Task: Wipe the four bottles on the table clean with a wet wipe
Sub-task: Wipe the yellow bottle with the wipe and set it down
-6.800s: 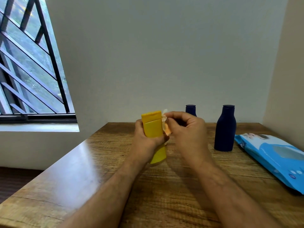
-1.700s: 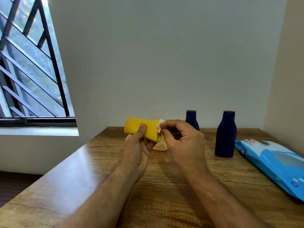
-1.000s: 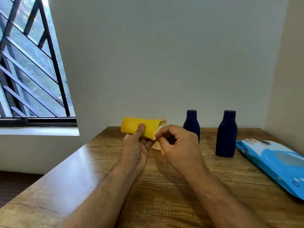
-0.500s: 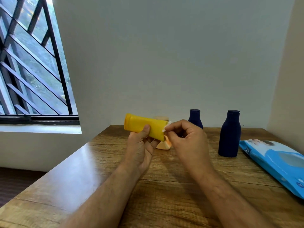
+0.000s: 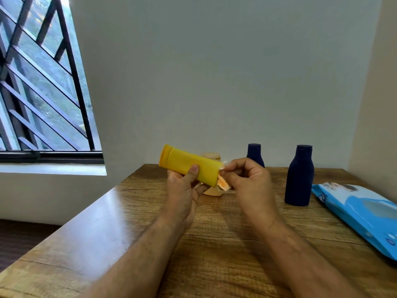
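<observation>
A left hand (image 5: 184, 190) grips a yellow bottle (image 5: 189, 165) tilted sideways; the right hand (image 5: 247, 181) pinches a wipe (image 5: 223, 183) against its base. Writing on the blue wipes pack (image 5: 361, 214) is unreadable.

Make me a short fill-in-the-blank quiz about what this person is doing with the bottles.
1. The left hand holds a ____ bottle on its side.
2. The right hand pinches a ____ against that bottle's end.
3. ____ dark blue bottles stand on the table.
4. The wipes pack is ____ in colour.

Missing words: yellow; wipe; Two; blue
</observation>
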{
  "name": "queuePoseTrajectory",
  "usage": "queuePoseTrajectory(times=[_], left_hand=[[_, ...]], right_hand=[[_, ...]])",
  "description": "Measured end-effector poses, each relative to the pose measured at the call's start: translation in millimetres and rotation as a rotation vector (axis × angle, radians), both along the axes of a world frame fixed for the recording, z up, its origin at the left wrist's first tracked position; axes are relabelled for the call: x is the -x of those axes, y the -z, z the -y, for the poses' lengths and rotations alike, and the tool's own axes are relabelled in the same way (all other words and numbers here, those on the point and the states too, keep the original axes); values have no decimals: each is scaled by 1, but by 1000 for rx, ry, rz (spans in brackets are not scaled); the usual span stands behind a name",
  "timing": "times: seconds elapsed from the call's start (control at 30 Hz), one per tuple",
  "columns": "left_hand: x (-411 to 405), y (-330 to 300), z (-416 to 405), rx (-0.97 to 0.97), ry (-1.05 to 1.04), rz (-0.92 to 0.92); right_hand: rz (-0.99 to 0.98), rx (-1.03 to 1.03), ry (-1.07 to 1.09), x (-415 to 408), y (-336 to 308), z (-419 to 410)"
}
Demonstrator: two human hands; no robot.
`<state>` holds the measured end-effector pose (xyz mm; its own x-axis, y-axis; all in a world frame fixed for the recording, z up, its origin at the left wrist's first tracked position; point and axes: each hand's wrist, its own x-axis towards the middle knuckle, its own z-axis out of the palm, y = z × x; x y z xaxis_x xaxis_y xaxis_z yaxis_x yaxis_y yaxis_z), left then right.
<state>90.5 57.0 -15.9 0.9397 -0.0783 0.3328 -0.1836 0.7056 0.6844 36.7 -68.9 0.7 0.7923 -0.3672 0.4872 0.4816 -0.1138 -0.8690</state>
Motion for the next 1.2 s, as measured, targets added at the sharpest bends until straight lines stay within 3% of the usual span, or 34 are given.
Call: queuePoseTrajectory(times=[0.23,0.47,0.73,0.87,1.0,1.2], left_hand=[[-2,0,-4,-12,-15,7],[-1,1,-2,-49,38,26],[-5,-1,-4,11,7,-7],[-3,0,-3,-67,-33,10],[-8,1,-8,-267,-274,74],[-2,7,-7,-628,-473,285]], right_hand=[[-70,130,-25,0,3,-3],[49,-91,-40,0,-5,5],[-98,11,-114,-3,0,-1],[-57,-249,-201,-3,-8,5],[-70,-559,-346,-1,-14,6],[-218,-705,-410,1,-13,8]])
